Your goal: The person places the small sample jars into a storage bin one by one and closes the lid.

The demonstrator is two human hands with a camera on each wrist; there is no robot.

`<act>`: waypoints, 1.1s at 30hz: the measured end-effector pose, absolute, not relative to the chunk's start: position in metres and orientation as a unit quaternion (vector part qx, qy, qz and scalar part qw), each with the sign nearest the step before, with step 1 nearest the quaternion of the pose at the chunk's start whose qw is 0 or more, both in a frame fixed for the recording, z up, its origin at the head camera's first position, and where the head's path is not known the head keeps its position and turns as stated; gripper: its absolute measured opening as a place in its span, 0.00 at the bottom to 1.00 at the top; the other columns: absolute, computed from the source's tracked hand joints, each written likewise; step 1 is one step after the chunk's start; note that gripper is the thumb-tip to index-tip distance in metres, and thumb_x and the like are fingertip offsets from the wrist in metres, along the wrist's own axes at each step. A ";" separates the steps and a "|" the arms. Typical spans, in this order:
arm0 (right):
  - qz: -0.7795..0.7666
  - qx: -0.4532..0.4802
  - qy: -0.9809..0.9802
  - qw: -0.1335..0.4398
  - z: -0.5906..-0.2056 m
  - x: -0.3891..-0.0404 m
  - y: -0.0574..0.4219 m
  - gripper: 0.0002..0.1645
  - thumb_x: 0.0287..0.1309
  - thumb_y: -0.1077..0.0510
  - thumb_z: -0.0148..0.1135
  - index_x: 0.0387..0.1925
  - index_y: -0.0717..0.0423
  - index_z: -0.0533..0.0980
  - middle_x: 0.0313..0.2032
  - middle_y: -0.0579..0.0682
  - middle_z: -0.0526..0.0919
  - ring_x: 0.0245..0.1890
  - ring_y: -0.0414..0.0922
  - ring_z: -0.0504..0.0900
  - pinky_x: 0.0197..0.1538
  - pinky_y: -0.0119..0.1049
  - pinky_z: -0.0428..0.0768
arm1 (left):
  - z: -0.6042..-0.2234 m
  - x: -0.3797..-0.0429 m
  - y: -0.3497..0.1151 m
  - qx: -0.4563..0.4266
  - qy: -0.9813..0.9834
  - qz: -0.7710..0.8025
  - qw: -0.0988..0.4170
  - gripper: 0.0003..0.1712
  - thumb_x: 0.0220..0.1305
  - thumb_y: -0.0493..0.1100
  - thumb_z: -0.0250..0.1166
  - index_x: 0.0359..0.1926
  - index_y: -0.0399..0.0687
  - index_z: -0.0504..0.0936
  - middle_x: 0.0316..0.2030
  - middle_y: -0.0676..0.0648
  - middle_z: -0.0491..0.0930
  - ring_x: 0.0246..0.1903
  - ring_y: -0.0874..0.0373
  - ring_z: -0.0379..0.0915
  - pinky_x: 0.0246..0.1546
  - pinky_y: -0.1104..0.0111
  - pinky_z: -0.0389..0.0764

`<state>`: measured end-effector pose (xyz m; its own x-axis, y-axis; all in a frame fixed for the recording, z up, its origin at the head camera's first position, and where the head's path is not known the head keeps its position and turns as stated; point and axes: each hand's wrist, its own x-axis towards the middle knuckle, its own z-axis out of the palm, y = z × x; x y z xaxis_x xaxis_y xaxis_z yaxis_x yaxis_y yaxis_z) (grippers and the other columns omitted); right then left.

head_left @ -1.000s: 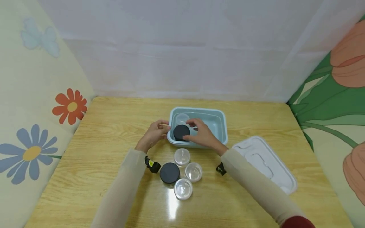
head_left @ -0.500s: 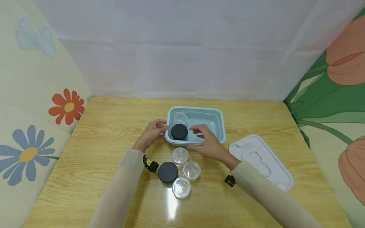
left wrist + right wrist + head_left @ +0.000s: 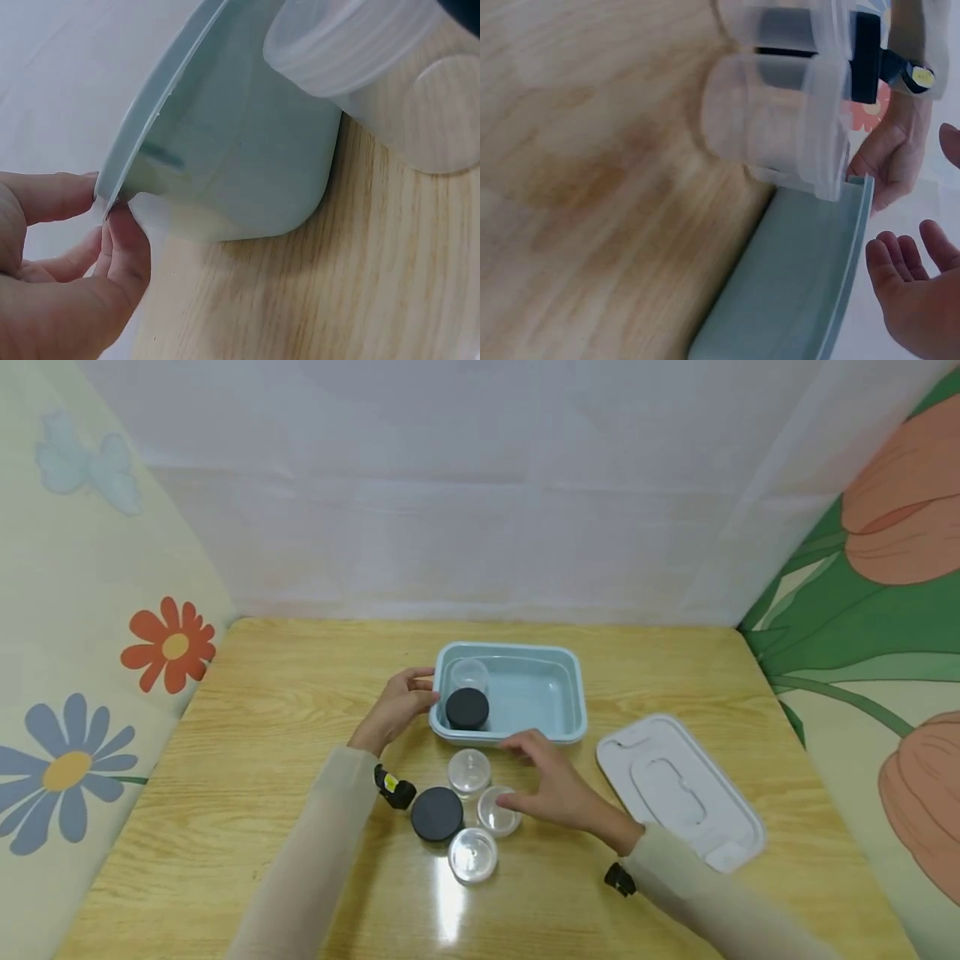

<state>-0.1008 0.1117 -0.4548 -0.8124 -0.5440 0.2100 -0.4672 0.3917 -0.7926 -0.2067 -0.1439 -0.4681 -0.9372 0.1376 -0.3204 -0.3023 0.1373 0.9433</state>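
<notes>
My left hand [image 3: 397,706] pinches the left rim of a light blue plastic storage box [image 3: 536,737]; the left wrist view shows thumb and finger on either side of the rim [image 3: 142,124]. Inside the box, at its left end, stand a black-lidded jar [image 3: 467,708] and a clear jar [image 3: 469,675]. My right hand [image 3: 558,789] is spread with nothing in it, its thumb overlapping a clear jar [image 3: 495,814] in the head view. Around that jar stand two more clear jars [image 3: 468,772] [image 3: 473,855] and a wide black-lidded jar [image 3: 437,814].
A white box lid [image 3: 682,789] lies to the right of the box, beside my right forearm. Wood-grain table [image 3: 300,693] runs back to a white cloth backdrop [image 3: 480,510]. Flower-printed panels [image 3: 67,768] flank the table on both sides.
My right hand has let go of the black-lidded jar in the box and moved out over the front rim, down toward the clear jars. My left hand stays at the box's left rim.
</notes>
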 end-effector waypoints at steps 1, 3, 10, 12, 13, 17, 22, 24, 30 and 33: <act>-0.458 -0.307 0.833 0.043 -0.456 -0.099 0.112 0.36 0.42 0.60 0.76 0.54 0.64 0.70 0.48 0.59 0.74 0.48 0.54 0.75 0.52 0.46 0.78 | -0.468 -0.207 -0.144 -0.056 0.737 0.652 0.169 0.34 0.62 0.27 0.54 0.69 0.34 0.58 0.47 0.39 0.69 0.35 0.62 0.71 0.39 0.73 0.78; -0.456 -0.310 0.833 0.052 -0.459 -0.095 0.113 0.37 0.43 0.60 0.76 0.55 0.64 0.70 0.48 0.60 0.73 0.48 0.56 0.75 0.52 0.47 0.79 | -0.467 -0.208 -0.144 -0.057 0.742 0.646 0.171 0.34 0.62 0.26 0.55 0.69 0.35 0.57 0.46 0.40 0.69 0.35 0.62 0.71 0.39 0.73 0.78; -0.445 -0.305 0.840 0.066 -0.471 -0.085 0.111 0.39 0.41 0.57 0.77 0.56 0.63 0.69 0.50 0.59 0.73 0.50 0.56 0.75 0.53 0.48 0.77 | -0.464 -0.212 -0.146 -0.057 0.757 0.624 0.186 0.36 0.61 0.25 0.56 0.69 0.36 0.57 0.44 0.42 0.69 0.37 0.59 0.71 0.41 0.72 0.79; -0.440 -0.300 0.844 0.069 -0.476 -0.081 0.110 0.40 0.40 0.56 0.77 0.56 0.62 0.69 0.51 0.58 0.72 0.50 0.54 0.74 0.53 0.47 0.77 | -0.464 -0.213 -0.146 -0.050 0.762 0.618 0.187 0.36 0.61 0.25 0.56 0.70 0.36 0.57 0.43 0.42 0.69 0.36 0.60 0.70 0.42 0.71 0.79; -0.438 -0.298 0.845 0.071 -0.479 -0.079 0.109 0.41 0.40 0.56 0.77 0.56 0.61 0.69 0.51 0.57 0.72 0.50 0.53 0.74 0.53 0.48 0.77 | -0.464 -0.213 -0.146 -0.047 0.764 0.616 0.186 0.36 0.61 0.25 0.56 0.70 0.36 0.57 0.42 0.43 0.69 0.36 0.60 0.70 0.42 0.71 0.79; -0.426 -0.296 0.852 0.074 -0.488 -0.075 0.106 0.42 0.38 0.55 0.79 0.57 0.59 0.69 0.53 0.54 0.71 0.52 0.47 0.73 0.55 0.44 0.76 | -0.463 -0.213 -0.146 -0.040 0.767 0.614 0.185 0.37 0.61 0.24 0.57 0.70 0.36 0.57 0.41 0.43 0.69 0.35 0.61 0.70 0.43 0.70 0.79; -0.426 -0.293 0.853 0.072 -0.490 -0.072 0.104 0.42 0.38 0.55 0.78 0.57 0.58 0.69 0.54 0.53 0.70 0.54 0.46 0.72 0.58 0.42 0.74 | -0.463 -0.213 -0.145 -0.047 0.771 0.606 0.189 0.37 0.61 0.25 0.57 0.71 0.39 0.56 0.42 0.43 0.69 0.38 0.59 0.71 0.48 0.65 0.79; -0.431 -0.291 0.851 0.073 -0.490 -0.072 0.104 0.42 0.39 0.55 0.78 0.57 0.59 0.69 0.54 0.53 0.70 0.55 0.47 0.72 0.59 0.42 0.74 | -0.464 -0.213 -0.145 -0.050 0.773 0.602 0.191 0.37 0.62 0.26 0.57 0.71 0.40 0.57 0.43 0.43 0.69 0.39 0.58 0.71 0.50 0.63 0.79; -0.435 -0.293 0.848 0.077 -0.493 -0.071 0.106 0.41 0.41 0.54 0.77 0.58 0.58 0.69 0.55 0.53 0.70 0.55 0.47 0.72 0.60 0.43 0.73 | -0.465 -0.213 -0.145 -0.053 0.775 0.600 0.192 0.37 0.62 0.26 0.57 0.71 0.41 0.57 0.43 0.43 0.69 0.39 0.57 0.71 0.51 0.61 0.78; -0.445 -0.289 0.843 0.088 -0.495 -0.071 0.107 0.40 0.42 0.55 0.77 0.58 0.57 0.69 0.55 0.53 0.71 0.55 0.46 0.72 0.58 0.41 0.75 | -0.464 -0.212 -0.146 -0.048 0.780 0.594 0.191 0.37 0.62 0.26 0.57 0.71 0.41 0.57 0.42 0.43 0.69 0.39 0.57 0.71 0.50 0.61 0.78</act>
